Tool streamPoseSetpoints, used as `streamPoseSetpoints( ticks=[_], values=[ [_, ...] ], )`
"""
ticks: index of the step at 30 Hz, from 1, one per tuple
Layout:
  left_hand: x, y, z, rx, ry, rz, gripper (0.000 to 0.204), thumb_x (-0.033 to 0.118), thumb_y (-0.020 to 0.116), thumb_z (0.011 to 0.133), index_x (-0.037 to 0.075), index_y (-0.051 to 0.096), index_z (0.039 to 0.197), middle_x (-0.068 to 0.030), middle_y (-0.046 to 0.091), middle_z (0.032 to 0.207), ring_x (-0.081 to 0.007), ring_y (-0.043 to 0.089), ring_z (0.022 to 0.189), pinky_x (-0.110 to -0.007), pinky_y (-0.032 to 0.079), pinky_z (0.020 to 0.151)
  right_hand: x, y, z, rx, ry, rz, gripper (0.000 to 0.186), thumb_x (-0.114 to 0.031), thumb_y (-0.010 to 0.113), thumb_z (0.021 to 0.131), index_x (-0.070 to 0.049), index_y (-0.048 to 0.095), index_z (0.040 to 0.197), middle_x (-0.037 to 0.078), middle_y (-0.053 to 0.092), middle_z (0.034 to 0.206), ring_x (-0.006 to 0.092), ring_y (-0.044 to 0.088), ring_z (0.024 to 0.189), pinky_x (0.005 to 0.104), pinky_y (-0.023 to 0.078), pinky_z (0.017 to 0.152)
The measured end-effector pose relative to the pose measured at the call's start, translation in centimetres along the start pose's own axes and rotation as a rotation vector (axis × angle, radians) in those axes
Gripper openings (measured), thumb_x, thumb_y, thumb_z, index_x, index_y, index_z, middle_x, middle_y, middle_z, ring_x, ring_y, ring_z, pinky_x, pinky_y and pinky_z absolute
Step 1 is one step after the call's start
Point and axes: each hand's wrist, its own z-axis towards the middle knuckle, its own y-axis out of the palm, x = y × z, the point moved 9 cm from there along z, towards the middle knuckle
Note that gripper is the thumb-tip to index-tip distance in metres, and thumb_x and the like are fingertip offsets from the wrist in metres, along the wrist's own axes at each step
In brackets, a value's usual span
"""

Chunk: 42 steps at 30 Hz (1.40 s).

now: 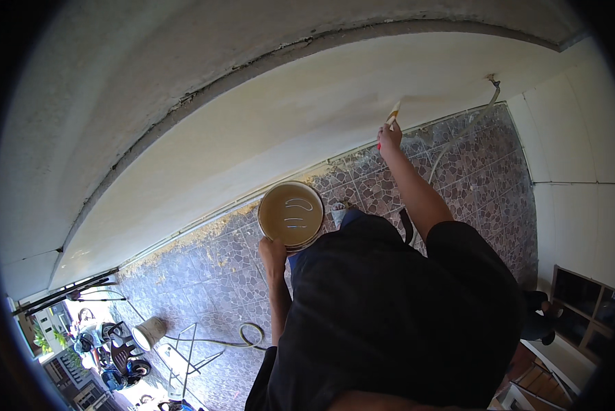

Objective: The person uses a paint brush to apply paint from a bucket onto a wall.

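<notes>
In my right hand [390,139] is a paintbrush [394,113], its bristles up against the cream wall [362,89] low above the floor. My left hand [273,253] grips the near rim of a round bucket [291,214], closed around its edge. Inside the bucket lies tan, shiny liquid that looks like paint. The bucket is at my left front, close to the foot of the wall. A darker, wet-looking streak shows on the wall near the bristles.
Stone-patterned tiles [218,288] cover the floor, splashed with paint along the wall. A hose [451,140] runs from a wall tap at the right; another hose [251,334] coils at lower left. A white bucket [149,333], a folding metal frame [184,363] and a motorbike [119,366] stand left.
</notes>
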Motion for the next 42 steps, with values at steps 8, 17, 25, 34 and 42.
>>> streamPoseSetpoints(
  ticks=[8, 17, 25, 34, 42],
  values=[
    [-3.3, -1.0, 0.5, 0.052, -0.03, -0.158, 0.034, 0.019, 0.053, 0.079, -0.013, 0.063, 0.085, -0.034, 0.063, 0.077, -0.0425, 0.068, 0.076, -0.048, 0.048, 0.065, 7.5, 9.0, -10.3, -0.398, -0.034, -0.35, 0.037, -0.014, 0.048, 0.1, -0.009, 0.046, 0.137, 0.001, 0.055, 0.07, 0.0084, 0.045, 0.048, 0.0243, 0.041, 0.046],
    [-3.4, -1.3, -0.8, 0.025, -0.086, -0.317, 0.031, 0.014, 0.053, 0.076, -0.015, 0.062, 0.084, -0.0214, 0.065, 0.068, -0.0217, 0.063, 0.065, -0.039, 0.048, 0.06, 11.4, -4.6, 6.1, -0.017, 0.404, -0.434, 0.011, -0.007, 0.042, 0.096, -0.002, 0.049, 0.104, 0.009, 0.059, 0.075, 0.0141, 0.048, 0.051, 0.0292, 0.037, 0.044],
    [-1.3, -0.3, -2.1, 0.025, -0.12, -0.262, 0.03, 0.012, 0.053, 0.074, -0.015, 0.062, 0.085, -0.023, 0.066, 0.072, -0.0242, 0.064, 0.065, -0.04, 0.048, 0.06, 13.6, -1.5, 7.9, -0.025, 0.561, 0.1, 0.023, 0.004, 0.038, 0.089, 0.0, 0.048, 0.11, 0.009, 0.056, 0.085, 0.0119, 0.038, 0.05, 0.0252, 0.03, 0.043],
    [-2.0, 0.4, -1.6, -0.008, -0.07, -0.144, 0.032, 0.015, 0.052, 0.075, -0.013, 0.062, 0.087, -0.0261, 0.065, 0.073, -0.0295, 0.066, 0.07, -0.042, 0.048, 0.064, 7.2, -0.7, -6.1, -0.248, 0.394, -0.036, 0.035, -0.009, 0.048, 0.098, -0.009, 0.05, 0.132, 0.002, 0.052, 0.074, 0.0062, 0.043, 0.049, 0.0206, 0.035, 0.039],
    [-1.3, 0.6, -1.2, 0.021, -0.032, -0.142, 0.032, 0.016, 0.052, 0.075, -0.012, 0.063, 0.087, -0.0261, 0.065, 0.071, -0.0322, 0.067, 0.068, -0.044, 0.048, 0.065, -1.7, 10.3, -10.0, -0.102, 0.094, 0.123, 0.059, -0.004, 0.047, 0.097, -0.014, 0.026, 0.151, 0.0, 0.046, 0.072, 0.0054, 0.042, 0.053, 0.0196, 0.04, 0.044]
  ],
)
